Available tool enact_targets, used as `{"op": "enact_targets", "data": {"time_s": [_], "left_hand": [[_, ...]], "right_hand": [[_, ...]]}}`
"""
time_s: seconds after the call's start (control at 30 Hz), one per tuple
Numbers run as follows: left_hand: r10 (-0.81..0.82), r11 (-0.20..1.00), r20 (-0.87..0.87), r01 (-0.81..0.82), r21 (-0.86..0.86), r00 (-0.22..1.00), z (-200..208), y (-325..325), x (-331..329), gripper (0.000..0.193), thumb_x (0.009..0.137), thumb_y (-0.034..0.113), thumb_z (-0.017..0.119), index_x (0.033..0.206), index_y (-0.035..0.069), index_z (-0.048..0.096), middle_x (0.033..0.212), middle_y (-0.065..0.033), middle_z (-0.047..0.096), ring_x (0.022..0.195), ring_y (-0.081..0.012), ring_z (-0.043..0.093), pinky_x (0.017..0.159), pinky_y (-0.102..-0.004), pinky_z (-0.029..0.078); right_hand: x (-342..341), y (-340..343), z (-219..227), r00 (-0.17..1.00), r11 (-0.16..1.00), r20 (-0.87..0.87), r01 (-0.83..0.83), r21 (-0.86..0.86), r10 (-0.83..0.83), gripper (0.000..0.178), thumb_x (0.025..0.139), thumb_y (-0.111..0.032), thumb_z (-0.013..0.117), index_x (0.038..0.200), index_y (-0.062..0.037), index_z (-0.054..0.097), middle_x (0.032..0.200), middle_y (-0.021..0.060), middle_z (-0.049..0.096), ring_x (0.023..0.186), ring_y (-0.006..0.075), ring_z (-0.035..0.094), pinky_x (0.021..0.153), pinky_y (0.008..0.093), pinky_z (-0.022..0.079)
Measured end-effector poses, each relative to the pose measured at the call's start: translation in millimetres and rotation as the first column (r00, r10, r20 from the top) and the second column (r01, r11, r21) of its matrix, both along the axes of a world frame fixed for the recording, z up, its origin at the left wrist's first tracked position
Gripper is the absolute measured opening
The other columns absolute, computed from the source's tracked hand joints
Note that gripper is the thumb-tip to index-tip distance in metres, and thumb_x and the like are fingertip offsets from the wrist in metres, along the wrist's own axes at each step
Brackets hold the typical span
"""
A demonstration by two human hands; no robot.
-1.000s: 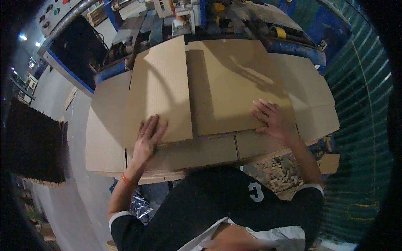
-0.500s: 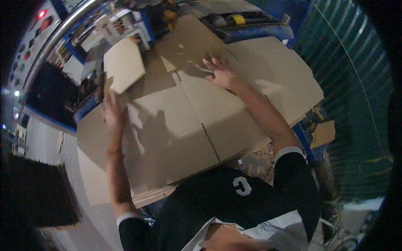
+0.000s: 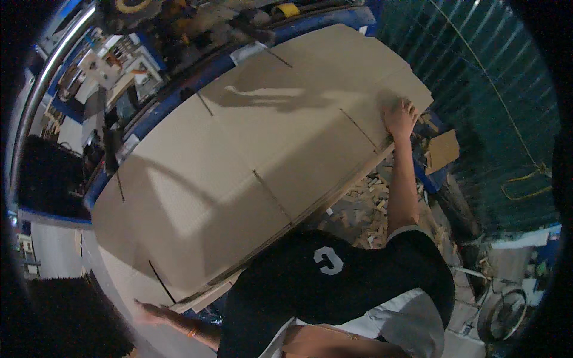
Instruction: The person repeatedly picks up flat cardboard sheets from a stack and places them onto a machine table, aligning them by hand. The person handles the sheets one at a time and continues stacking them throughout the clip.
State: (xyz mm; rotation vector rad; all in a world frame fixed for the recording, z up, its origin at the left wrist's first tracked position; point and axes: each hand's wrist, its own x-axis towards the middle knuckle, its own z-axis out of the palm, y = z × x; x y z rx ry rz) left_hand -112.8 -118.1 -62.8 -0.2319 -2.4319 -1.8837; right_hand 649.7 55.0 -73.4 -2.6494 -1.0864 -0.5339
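Observation:
A large brown cardboard sheet (image 3: 227,161) with dark slots along its long edges lies flat in front of me, on top of a stack whose layered near edge shows. My right hand (image 3: 401,118) rests on the sheet at its right end, fingers bent and slightly apart. At the near left corner, my left hand (image 3: 152,313) is stretched out beside the sheet's edge, somewhat blurred. Whether it touches the cardboard I cannot tell. Shadows fall across the sheet's surface.
Machinery with a blue frame (image 3: 173,95) and a bent metal rail (image 3: 45,89) runs along the far left. A green corrugated wall (image 3: 495,119) stands at the right. Cardboard scraps (image 3: 364,209) litter the floor under the near edge, and a wheel (image 3: 504,313) shows at lower right.
The smaller cardboard panels at the far side are no longer in view, and a slotted sheet lies flat. My right hand has moved right; my left has come back to the near left corner.

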Motion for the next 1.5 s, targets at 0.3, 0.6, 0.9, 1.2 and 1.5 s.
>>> {"op": "enact_targets", "data": {"time_s": [0.3,0.6,0.9,1.2,1.5], "left_hand": [[0.057,0.827,-0.662,0.336,0.45,0.747,100.7,6.4,-20.2,0.054,0.082,0.018,0.059,0.127,-0.005,0.038,0.136,-0.0187,0.031,0.121,-0.0277,0.036,0.104,-0.0423,0.027],[-0.135,0.576,-0.325,0.341,0.743,0.936,81.8,-4.5,-49.0,0.037,0.078,0.001,0.056,0.113,-0.003,0.048,0.098,-0.0091,0.056,0.093,-0.0173,0.052,0.084,-0.0289,0.042],[-0.453,0.881,-0.175,0.469,0.062,0.874,70.7,-34.3,18.4,0.034,0.078,0.001,0.055,0.111,-0.002,0.052,0.105,-0.0105,0.056,0.096,-0.0222,0.053,0.086,-0.0332,0.042],[-0.963,0.22,-0.269,0.572,-0.79,-0.001,54.5,-0.8,134.5,0.046,0.076,-0.003,0.05,0.119,0.012,0.057,0.133,-0.0147,0.044,0.124,-0.0336,0.039,0.106,-0.0463,0.024],[-0.965,0.094,-0.203,0.499,-0.862,-0.168,68.6,49.3,125.1,0.053,0.075,0.007,0.054,0.128,0.013,0.048,0.137,-0.0118,0.039,0.128,-0.0313,0.034,0.107,-0.0468,0.023]], "right_hand": [[-14.2,32.0,50.8,0.882,0.885,-0.332,-0.175,0.43,0.336,0.056,0.079,-0.043,0.061,0.121,-0.0067,0.054,0.109,0.0204,0.059,0.097,0.0255,0.058,0.081,0.0363,0.045],[59.5,29.2,39.2,0.587,0.38,-0.441,0.232,0.895,0.679,0.046,0.077,-0.019,0.063,0.116,0.0003,0.049,0.117,0.0146,0.052,0.103,0.0259,0.052,0.083,0.0386,0.043],[-107.3,-114.5,125.8,0.716,0.598,-0.317,-0.173,0.783,0.622,0.033,0.081,-0.005,0.055,0.114,0.0008,0.051,0.104,0.0114,0.059,0.088,0.0179,0.055,0.072,0.032,0.047],[-201.8,-111.6,47.7,-0.066,-0.066,-0.138,-0.998,0.004,0.988,0.036,0.075,-0.024,0.061,0.111,-0.0163,0.061,0.119,0.004,0.057,0.115,0.0286,0.05,0.096,0.0451,0.04],[-186.3,-30.6,52.7,-0.11,-0.141,-0.183,-0.976,-0.165,0.977,0.049,0.073,-0.025,0.063,0.121,-0.018,0.053,0.138,0.0055,0.038,0.13,0.0263,0.032,0.107,0.0447,0.02]]}}
